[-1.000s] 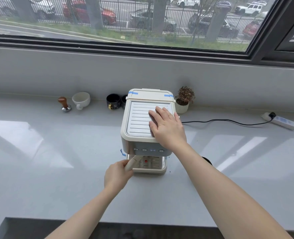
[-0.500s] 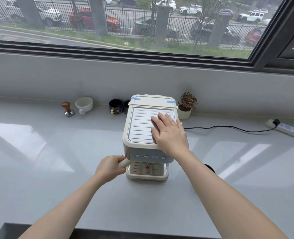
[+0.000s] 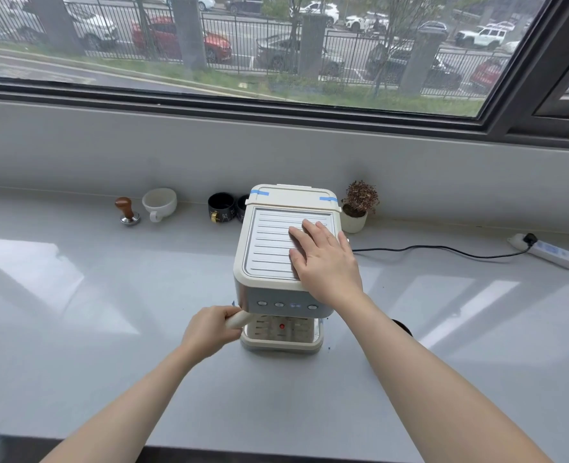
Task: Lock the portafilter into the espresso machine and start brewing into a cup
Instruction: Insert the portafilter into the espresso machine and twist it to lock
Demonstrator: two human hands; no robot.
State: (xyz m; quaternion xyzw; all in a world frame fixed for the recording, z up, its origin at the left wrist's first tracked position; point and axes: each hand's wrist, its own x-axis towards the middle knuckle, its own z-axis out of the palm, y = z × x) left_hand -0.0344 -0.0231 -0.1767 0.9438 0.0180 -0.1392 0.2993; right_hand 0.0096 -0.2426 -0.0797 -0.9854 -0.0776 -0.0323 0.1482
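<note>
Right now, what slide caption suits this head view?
Left hand grips portafilter handle under espresso machine; right hand steadies its top.

A cream espresso machine [image 3: 284,259] stands upright on a pale grey counter, seen from above, its ribbed metal top plate facing the camera. A row of small round buttons lines its front edge. The cream portafilter handle [image 3: 237,319] sticks out from under the front, angled toward the machine's left. A white cup [image 3: 159,202] sits upright well behind, by the wall.
</note>
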